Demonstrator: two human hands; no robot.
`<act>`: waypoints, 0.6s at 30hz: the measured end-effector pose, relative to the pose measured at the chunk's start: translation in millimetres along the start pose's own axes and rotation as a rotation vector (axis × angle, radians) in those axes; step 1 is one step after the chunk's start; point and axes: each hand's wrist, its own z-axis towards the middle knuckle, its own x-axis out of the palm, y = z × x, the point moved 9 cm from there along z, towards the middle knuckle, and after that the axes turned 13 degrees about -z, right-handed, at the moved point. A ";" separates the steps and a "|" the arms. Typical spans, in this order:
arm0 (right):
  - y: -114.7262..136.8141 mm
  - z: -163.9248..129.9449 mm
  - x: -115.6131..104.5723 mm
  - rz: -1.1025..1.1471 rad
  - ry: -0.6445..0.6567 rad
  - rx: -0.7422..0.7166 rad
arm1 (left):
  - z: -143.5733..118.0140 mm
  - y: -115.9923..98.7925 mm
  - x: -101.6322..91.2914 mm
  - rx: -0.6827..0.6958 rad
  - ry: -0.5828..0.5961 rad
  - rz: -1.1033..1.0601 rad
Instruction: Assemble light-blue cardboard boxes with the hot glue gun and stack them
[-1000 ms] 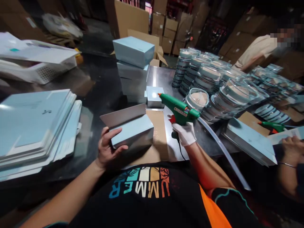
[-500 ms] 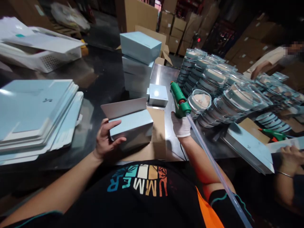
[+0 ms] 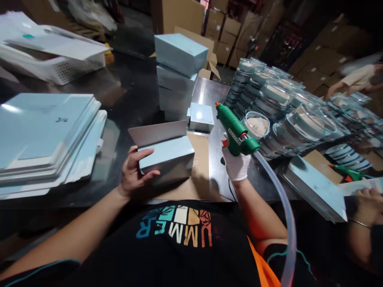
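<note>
My left hand (image 3: 134, 172) grips the left end of a pale blue box (image 3: 167, 157) lying on a brown cardboard sheet (image 3: 200, 167), its grey flap (image 3: 158, 133) standing open behind it. My right hand (image 3: 236, 164), in a white glove, holds a green glue gun (image 3: 235, 130) upright to the right of the box, nozzle pointing up and away. A long clear glue stick (image 3: 283, 207) sticks out of the gun's back and bends down towards me.
A stack of closed blue boxes (image 3: 178, 71) and a small box (image 3: 202, 116) stand behind. Flat blue box blanks (image 3: 44, 131) are piled at left. Stacked clear round containers (image 3: 278, 107) fill the right. Another person's hand (image 3: 366, 199) and a second glue gun (image 3: 344, 171) are at right.
The glue gun swung from pointing left, to pointing away, and is now tilted up-left, lifted slightly. The glue stick now curves downward. My left hand stayed on the box.
</note>
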 end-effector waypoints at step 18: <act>18.4 -13.8 11.4 0.195 0.404 0.172 | 0.0 2.2 4.7 -0.115 0.025 -0.050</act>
